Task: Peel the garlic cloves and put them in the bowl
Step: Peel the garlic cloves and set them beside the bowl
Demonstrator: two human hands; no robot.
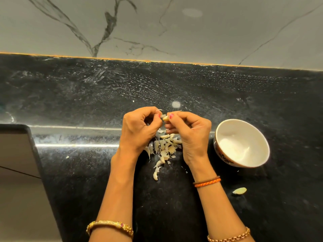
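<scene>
Clove: a garlic clove (165,118) is being pinched between both hands above the black counter (227,95).
Left hand (138,130): fingers curling onto the clove's left end.
Right hand (189,132): thumb and fingers gripping its right end.
Bowl (262,145): sitting just right of the hands, showing only its white inside.
Pile (166,147): cloves and skins are lying beneath the hands.

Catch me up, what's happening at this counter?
A person is peeling garlic over a black speckled stone counter. Both hands are raised together: the left hand and right hand each pinch one small pale garlic clove between the fingertips. Below them lies a heap of whitish papery peels and cloves. The white ceramic bowl with a patterned outside sits to the right of the hands; its inside looks white, and I cannot tell whether any cloves are in it.
</scene>
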